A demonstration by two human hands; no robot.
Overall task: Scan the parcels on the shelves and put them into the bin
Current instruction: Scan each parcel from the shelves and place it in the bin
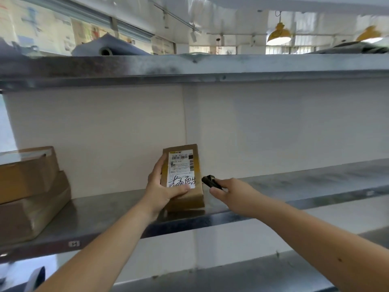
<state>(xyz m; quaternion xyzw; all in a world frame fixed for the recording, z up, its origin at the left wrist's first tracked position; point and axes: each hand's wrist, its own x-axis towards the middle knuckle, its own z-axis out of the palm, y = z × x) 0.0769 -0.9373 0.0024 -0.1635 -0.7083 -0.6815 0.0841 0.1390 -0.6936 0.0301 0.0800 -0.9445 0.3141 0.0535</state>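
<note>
A small brown cardboard parcel (185,197) stands upright on the metal shelf (105,209), its white shipping label with barcode and handwriting facing me. My left hand (163,185) grips the parcel from its left side, thumb across the bottom of the label. My right hand (229,193) holds a small black scanner (211,181) just right of the parcel, its tip pointing at the label's lower right corner. The bin is not in view.
Two larger brown boxes (29,192) are stacked at the left end of the same shelf. Another metal shelf (189,66) runs above with rolled grey material on top. A lower shelf (242,275) lies below. A white back panel closes the shelf behind.
</note>
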